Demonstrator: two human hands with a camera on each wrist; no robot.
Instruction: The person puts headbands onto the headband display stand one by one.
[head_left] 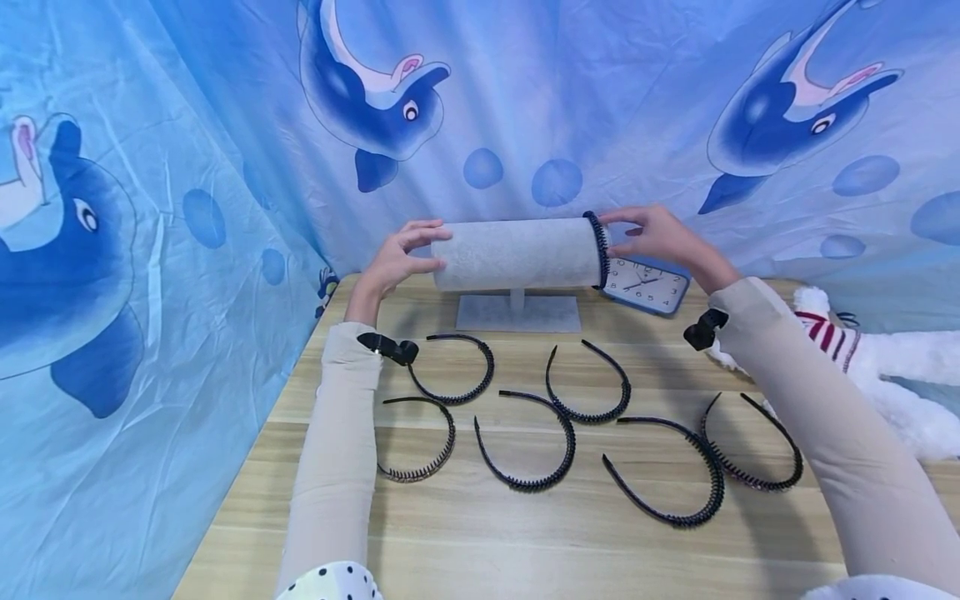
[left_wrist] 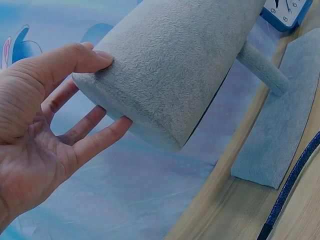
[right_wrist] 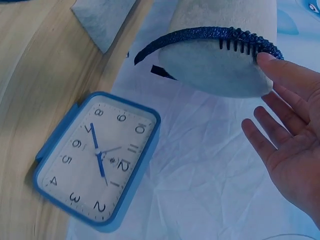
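A grey plush headband display stand (head_left: 517, 254) holds a padded roll sideways on a short post and flat base. My left hand (head_left: 401, 258) holds the roll's left end, its thumb on the side and fingertips against the end rim. Around the roll's right end sits a dark, toothed headband (right_wrist: 207, 34), its two tips sticking out past the roll. My right hand (right_wrist: 295, 127) touches this headband with the thumb beside the end; the other fingers are spread, fairly straight. Several more dark headbands (head_left: 572, 446) lie on the wooden table in front of the stand.
A blue-framed clock (right_wrist: 97, 160) leans behind the table's right rear, close to the stand. A white plush toy (head_left: 885, 367) lies at the right, near my right forearm. Blue dolphin-print cloth (head_left: 517, 100) hangs behind and along the left.
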